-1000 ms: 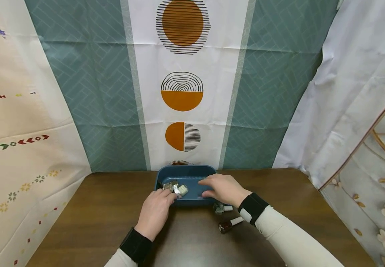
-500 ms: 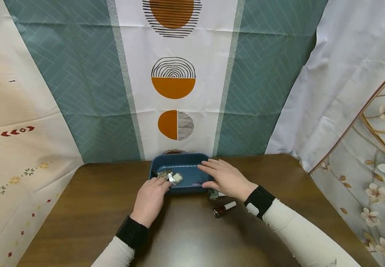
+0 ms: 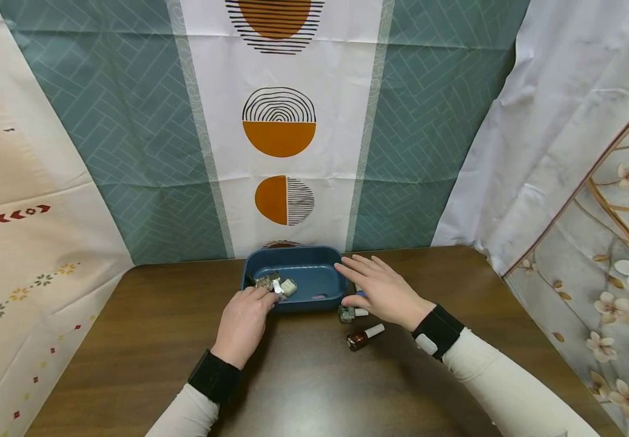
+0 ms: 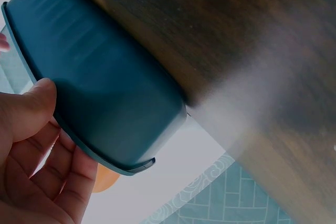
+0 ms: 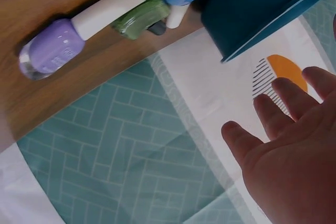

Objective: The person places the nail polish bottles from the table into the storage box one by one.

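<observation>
In the head view, a few small pieces [image 3: 289, 287] are held in the blue tray [image 3: 311, 280] at the table's [image 3: 292, 376] far edge. In the left wrist view, it is pinched by the left hand [image 4: 39, 182] — in the right wrist view, the right hand [image 5: 294, 166] is held outstretched near it

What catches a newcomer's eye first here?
Probably the orange and black circles on the cloth hanging behind the table. Next, the blue bin at the table's back edge, its rim gripped by the left hand, the right hand spread open near the bin's right end. Then a dark red nail polish bottle below the right hand in the head view, a purple one upper left in the right wrist view.
</observation>
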A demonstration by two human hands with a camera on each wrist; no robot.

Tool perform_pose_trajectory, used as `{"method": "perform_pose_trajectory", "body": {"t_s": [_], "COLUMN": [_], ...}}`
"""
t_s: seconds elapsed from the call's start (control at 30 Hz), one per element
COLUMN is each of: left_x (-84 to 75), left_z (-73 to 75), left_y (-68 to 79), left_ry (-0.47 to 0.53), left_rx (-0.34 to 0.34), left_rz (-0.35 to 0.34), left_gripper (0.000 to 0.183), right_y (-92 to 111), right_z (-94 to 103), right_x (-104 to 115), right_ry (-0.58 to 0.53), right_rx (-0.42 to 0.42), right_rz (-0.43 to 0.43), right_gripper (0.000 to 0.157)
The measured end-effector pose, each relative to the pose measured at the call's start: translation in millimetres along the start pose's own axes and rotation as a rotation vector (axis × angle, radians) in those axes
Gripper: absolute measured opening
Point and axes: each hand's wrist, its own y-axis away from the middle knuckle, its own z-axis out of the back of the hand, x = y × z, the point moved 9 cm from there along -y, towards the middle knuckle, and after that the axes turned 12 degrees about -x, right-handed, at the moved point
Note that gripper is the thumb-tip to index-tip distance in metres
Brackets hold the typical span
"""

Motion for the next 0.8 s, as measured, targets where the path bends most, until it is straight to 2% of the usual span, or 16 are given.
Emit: {"method": "perform_pose_trajectory", "body": {"t_s": [0.27,0.57,0.8], "left_x": [-1.6,-1.7,-2.1], "left_z": [0.1,1.6,2.1], "left_y": [-0.7,-0.3,0.0], "left_ry": [-0.008,-0.015,-0.016], "left_rx": [0.001,-0.01,-0.026], "left_rz": [-0.004,-0.01,-0.021], "left_gripper": [0.029,0.028,0.026], "right_y": [14,28,39], "right_z": [3.1,6.3,6.3], "right_x": [-17,-27,-38], "right_ry": [0.03,0.025,0.021], "right_rx": [0.013,0.016,0.041], "right_rz": [-0.048,-0.07,-0.106], "right_gripper": [0.08,0.082,0.091]}}
